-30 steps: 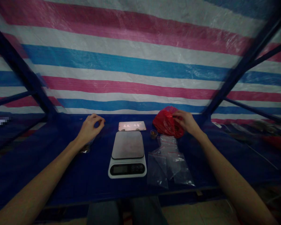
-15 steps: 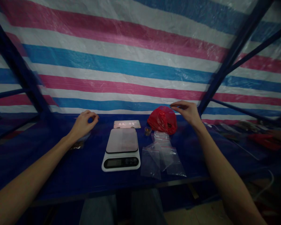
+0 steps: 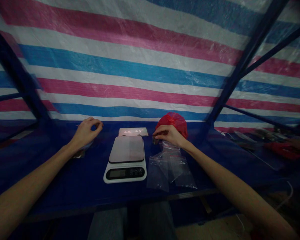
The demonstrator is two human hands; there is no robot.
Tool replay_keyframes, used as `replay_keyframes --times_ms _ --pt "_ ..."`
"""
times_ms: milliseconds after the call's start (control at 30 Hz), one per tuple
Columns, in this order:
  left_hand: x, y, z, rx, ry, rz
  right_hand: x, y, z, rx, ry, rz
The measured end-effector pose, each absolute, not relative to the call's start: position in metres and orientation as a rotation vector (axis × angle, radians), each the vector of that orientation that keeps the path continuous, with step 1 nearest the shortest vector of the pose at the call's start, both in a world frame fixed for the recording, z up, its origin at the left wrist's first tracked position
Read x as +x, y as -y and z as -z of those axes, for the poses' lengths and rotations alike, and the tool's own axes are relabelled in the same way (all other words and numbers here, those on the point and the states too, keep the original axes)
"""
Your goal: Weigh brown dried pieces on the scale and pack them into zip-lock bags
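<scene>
Small brown cup (image 3: 155,140): stands on the blue tarp-covered table (image 3: 52,173), mostly hidden under the right hand's fingers, between the scale and the red bag.

Right hand (image 3: 168,135): curled down over the cup, fingertips at its top; whether they clamp it or only rest there cannot be told.

Left hand (image 3: 86,132): fingers curled, thumb and forefinger nearly meeting, nothing visible between them.

Red plastic bag (image 3: 174,121): bunched just behind the right hand.

Clear zip bags (image 3: 168,171): overlapping flat, just below the right hand.

Digital scale (image 3: 125,160): white, lying near the cup, platform bare.

Clear packet (image 3: 80,154): lies beneath the left wrist.

Risk: a loose pinch could let the cup tip, spilling its contents across the slippery zip bags.

Risk: the left wrist could drag the packet if that arm slides.
</scene>
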State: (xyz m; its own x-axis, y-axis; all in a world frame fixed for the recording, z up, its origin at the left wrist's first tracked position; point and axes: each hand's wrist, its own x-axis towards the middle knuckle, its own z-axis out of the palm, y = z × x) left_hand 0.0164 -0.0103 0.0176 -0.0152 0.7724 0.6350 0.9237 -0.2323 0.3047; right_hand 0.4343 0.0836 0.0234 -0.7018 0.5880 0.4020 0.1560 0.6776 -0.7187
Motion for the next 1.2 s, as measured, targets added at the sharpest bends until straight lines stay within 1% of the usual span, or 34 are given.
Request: replay_keyframes --times_ms 100,300,400,900,1200 --pt "0.018 0.011 -0.019 -2.061 1.792 1.085 0.432 -0.084 -0.016 -0.575 2.242 -0.884" --pt "0.020 0.012 -0.020 -2.076 1.785 1.111 0.434 -0.085 -0.018 -0.543 2.277 -0.642" --pt "0.020 0.013 -0.020 -2.062 1.775 1.118 0.434 -0.084 -0.020 -0.532 2.295 -0.575" --pt "0.015 0.011 -0.020 -2.018 1.773 1.092 0.440 -0.088 -0.025 -0.555 2.320 -0.572" --pt "0.010 0.008 -0.019 -2.016 1.779 1.069 0.441 -0.090 -0.025 -0.572 2.329 -0.487"
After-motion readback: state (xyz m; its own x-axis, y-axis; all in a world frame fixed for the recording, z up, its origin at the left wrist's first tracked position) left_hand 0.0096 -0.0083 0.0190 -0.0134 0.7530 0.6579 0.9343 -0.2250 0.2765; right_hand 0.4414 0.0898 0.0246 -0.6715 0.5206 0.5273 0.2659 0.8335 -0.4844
